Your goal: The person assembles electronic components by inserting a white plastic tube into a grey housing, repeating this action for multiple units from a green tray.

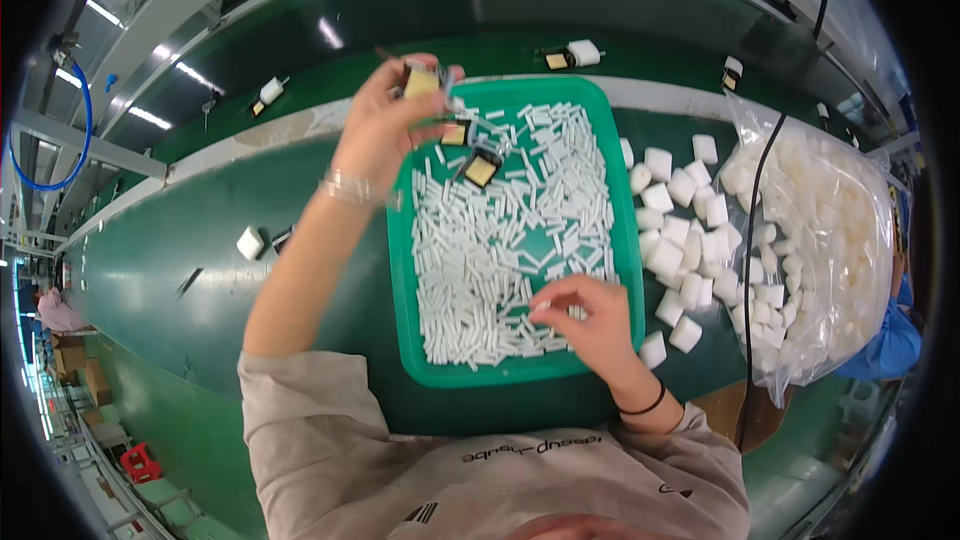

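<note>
A green tray [400, 270] in front of me holds a great many short white sticks [450, 290]. Above its far left corner, my left hand [385, 120] is closed round a small black part with a pale yellow face [423, 81], slightly blurred. Just below that hand, a black part with a yellow face [455, 133] and another black-and-yellow part [482, 171] are over the sticks; whether the upper one touches my fingers I cannot tell. My right hand [597, 323] is over the tray's near right area, thumb and forefinger pinching a small white stick [543, 307].
Loose white blocks [690, 250] lie right of the tray, beside a clear plastic bag [830, 260] full of them. A black cable [750, 310] hangs before the bag. Beyond, black-and-yellow parts with white blocks [583, 52] sit on the green belt [400, 35]. Left lies a white block [250, 242].
</note>
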`<move>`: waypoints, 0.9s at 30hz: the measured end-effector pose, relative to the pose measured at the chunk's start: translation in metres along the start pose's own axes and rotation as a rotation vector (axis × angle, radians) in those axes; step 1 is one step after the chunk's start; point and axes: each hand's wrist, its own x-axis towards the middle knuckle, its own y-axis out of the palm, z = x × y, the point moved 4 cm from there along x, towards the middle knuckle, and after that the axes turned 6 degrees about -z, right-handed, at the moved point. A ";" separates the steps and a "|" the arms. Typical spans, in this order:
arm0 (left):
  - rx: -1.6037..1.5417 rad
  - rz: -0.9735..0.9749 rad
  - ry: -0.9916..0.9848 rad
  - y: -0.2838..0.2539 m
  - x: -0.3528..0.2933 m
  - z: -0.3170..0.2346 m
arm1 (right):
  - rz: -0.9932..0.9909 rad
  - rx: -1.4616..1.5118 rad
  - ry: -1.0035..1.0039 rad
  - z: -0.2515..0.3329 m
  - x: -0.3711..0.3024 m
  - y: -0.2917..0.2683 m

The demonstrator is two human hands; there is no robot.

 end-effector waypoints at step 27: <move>-0.177 -0.124 0.198 0.016 -0.150 0.061 | -0.032 0.202 -0.078 0.009 -0.002 0.002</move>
